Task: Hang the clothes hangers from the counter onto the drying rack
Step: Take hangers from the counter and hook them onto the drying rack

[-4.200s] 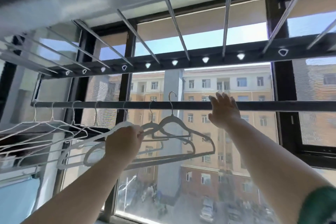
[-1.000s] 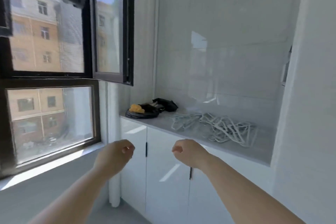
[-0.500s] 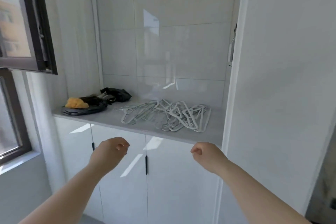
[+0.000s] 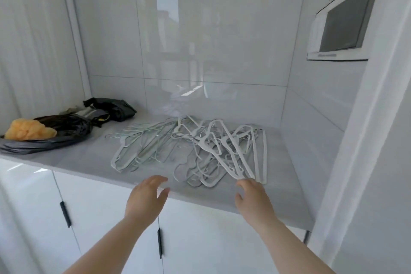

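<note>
1. A tangled pile of pale white and grey plastic clothes hangers (image 4: 206, 147) lies flat on the smooth grey counter (image 4: 77, 158), spread from its middle towards the right wall, with the nearest hanger ends close to the front edge.
2. The left hand (image 4: 145, 196) hovers over the counter's front edge, just left of the pile's near end. Its fingers are loosely spread and it grasps nothing.
3. The right hand (image 4: 253, 200) reaches over the same edge on the right side. Its fingers (image 4: 244, 183) are relaxed and extended, with the tips right at the near ends of the closest hangers. Whether they actually touch the plastic cannot be told, and nothing is gripped.
4. The two hands are apart, with bare counter edge between them.
5. At the counter's left end sits a crumpled black plastic bag (image 4: 66, 127) with a soft orange lump (image 4: 29, 132) resting on it.
6. Behind that, against the glossy white tiled wall (image 4: 200, 40), lies a second folded black bundle (image 4: 111, 110), well apart from the hangers.
7. Below the counter are glossy white cabinet doors (image 4: 100, 207) with slim black vertical handles (image 4: 65, 213).
8. On the right-hand wall hangs a white-framed panel with a dark grey face (image 4: 342, 22).
</note>
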The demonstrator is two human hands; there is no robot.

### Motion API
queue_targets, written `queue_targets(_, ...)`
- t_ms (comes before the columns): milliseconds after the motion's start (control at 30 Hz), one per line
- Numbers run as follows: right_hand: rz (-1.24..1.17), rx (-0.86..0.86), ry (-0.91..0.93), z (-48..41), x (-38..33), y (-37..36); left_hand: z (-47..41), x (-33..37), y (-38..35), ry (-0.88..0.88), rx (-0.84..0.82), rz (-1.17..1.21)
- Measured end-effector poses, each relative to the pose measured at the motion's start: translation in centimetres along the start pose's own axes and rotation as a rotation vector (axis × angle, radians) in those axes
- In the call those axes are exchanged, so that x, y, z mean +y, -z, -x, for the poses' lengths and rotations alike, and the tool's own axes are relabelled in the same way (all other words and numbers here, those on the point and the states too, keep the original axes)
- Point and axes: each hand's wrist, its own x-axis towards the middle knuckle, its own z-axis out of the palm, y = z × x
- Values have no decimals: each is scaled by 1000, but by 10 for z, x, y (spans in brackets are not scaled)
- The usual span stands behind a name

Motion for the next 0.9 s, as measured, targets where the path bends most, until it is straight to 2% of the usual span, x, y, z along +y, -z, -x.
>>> queue_targets(100, 69, 133, 61, -24, 6, -20, -26, -1, -30, -100, -103, -130)
queue_targets(167, 129, 181, 81, -41, 15, -33, -36, -4, -47, -128, -144, -114)
queue_targets(300, 220, 202, 139, -69, 18, -41, -53, -14, -63, -133, -151, -201)
queue_targets(367, 191, 152, 89, -79, 12, -40, -54, -15, -64, -114, -204, -220)
queue_targets(433, 215, 197, 120, -84, 13, -45, -51, -18, -68, -134, -254, -235)
queue_targets(667, 206, 207, 98, -83, 18, -51, -52, -22, -71, -150, -278, -281)
queue_targets(767, 237, 318, 149, -82, 15, -49, -53, -23, -73, -138, -253, -268)
queue_targets(900, 229, 403, 128, -79, 12, -43, -52, -22, -70, -175, -295, -274)
